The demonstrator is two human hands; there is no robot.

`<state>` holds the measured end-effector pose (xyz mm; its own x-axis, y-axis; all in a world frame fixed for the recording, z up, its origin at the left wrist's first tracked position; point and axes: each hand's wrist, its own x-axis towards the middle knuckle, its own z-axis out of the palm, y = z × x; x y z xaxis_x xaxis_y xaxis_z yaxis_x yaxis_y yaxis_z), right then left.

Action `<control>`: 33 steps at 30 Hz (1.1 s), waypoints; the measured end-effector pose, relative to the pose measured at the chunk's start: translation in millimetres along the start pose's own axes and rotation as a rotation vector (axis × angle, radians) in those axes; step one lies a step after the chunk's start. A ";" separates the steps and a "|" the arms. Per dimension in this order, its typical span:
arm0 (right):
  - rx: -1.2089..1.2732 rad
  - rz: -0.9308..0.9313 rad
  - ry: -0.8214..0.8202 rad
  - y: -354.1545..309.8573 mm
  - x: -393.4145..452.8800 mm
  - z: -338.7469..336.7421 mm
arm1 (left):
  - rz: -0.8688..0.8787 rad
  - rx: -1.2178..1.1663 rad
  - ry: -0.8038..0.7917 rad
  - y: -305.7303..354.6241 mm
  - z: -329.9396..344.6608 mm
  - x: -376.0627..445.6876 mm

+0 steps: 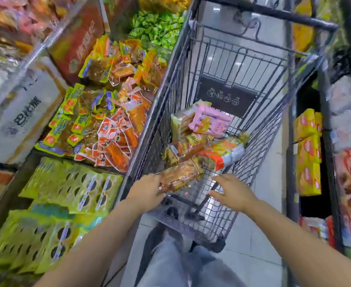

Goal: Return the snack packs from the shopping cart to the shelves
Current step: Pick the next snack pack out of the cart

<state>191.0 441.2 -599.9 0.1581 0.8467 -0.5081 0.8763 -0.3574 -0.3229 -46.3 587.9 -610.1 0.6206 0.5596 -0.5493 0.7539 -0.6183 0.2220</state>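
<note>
Head view looks down into the shopping cart (259, 65), parked in the aisle with the shelves (100, 112) along its left side. The step in hand looks like the pick — lifting one snack out of the cart. The left hand (147, 190) grips a brown snack pack (178, 179) at the cart's near left corner, fingers curled round its end. The right hand (230, 191) hovers just beside it over the near edge, fingers spread loosely, holding nothing. More snack packs (203, 137) lie heaped in the middle of the cart floor. Next, I'd judge, the brown pack must be raised clear of the wire side and carried left — to the bin holding its own kind.
</note>
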 end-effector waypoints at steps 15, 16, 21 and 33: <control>0.019 0.138 -0.154 33.9 117.6 77.9 | -0.125 -0.053 -0.191 -43.3 100.9 151.0; 0.023 0.139 -0.161 35.7 119.3 83.5 | -0.136 -0.019 -0.201 -44.4 107.2 157.7; 0.039 0.152 -0.172 47.4 120.2 101.7 | -0.175 0.078 -0.269 -46.5 136.0 183.4; 0.075 0.149 -0.091 50.0 88.2 88.4 | -0.211 -0.137 -0.069 -15.3 116.8 149.1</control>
<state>208.5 463.2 -731.4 0.2390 0.7441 -0.6239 0.8091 -0.5078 -0.2957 9.6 616.3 -789.5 0.4337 0.6267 -0.6474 0.8904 -0.4083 0.2012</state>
